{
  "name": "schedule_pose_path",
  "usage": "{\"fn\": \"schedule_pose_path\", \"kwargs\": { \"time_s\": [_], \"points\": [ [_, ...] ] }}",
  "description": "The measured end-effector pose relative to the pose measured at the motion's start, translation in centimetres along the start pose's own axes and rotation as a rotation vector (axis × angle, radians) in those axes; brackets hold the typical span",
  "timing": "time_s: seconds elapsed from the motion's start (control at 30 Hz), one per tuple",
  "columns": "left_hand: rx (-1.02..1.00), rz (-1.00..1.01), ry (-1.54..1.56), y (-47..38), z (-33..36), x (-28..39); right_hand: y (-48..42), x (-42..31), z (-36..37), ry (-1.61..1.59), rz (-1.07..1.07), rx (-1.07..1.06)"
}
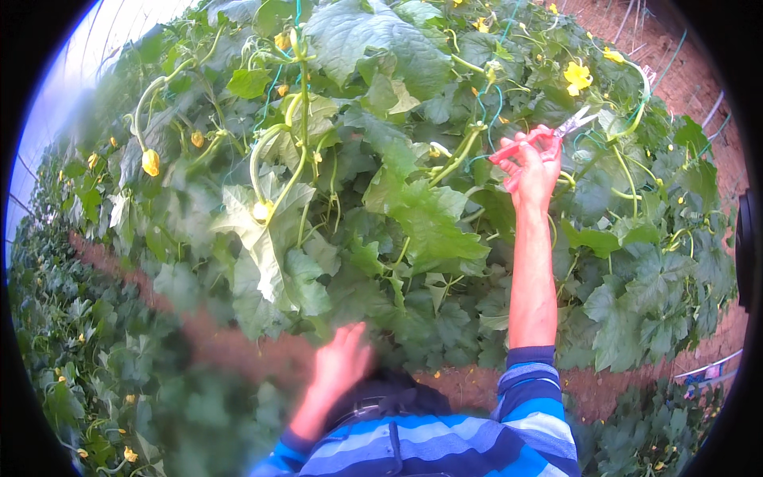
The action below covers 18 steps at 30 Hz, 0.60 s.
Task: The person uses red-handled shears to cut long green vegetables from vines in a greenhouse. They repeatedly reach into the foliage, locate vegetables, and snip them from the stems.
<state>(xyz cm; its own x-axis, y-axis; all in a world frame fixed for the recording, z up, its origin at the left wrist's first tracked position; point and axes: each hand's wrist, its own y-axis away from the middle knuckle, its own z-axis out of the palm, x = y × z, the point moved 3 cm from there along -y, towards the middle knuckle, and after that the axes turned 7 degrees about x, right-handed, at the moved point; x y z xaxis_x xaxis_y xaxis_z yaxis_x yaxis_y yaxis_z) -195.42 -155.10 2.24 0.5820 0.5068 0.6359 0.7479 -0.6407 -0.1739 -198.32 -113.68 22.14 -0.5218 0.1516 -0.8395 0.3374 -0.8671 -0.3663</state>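
My right hand (530,164) is raised among the vines and holds red-handled scissors (573,122), whose metal blades point up and to the right and look parted. Just above the blades is a yellow flower (577,77). To the right, a curved pale green young fruit (642,98) hangs with a flower at its end. My left hand (343,358) is low, near my waist, blurred, and I see nothing in it. Left of centre, curved young fruits (256,161) hang from a green stem (304,101), close to a big pale leaf (262,244).
Green twine (498,113) runs up through the dense leafy vines. Reddish bare soil (274,358) forms a path between this row and another row of plants (101,358) at the lower left. Pale plastic sheeting (77,77) is at the upper left.
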Motion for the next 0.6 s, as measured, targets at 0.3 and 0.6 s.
{"fn": "schedule_pose_path", "kwargs": {
  "time_s": [0.3, 0.6],
  "points": [
    [-0.038, 0.098, 0.028, 1.6, -2.8, -0.8, 10.4, -5.6, -4.4, 0.172, -0.38, -0.119],
    [-0.048, 0.562, 0.31, -0.5, -10.4, -1.7, 23.3, -7.6, -2.3, 0.387, -0.249, -0.187]
  ]
}}
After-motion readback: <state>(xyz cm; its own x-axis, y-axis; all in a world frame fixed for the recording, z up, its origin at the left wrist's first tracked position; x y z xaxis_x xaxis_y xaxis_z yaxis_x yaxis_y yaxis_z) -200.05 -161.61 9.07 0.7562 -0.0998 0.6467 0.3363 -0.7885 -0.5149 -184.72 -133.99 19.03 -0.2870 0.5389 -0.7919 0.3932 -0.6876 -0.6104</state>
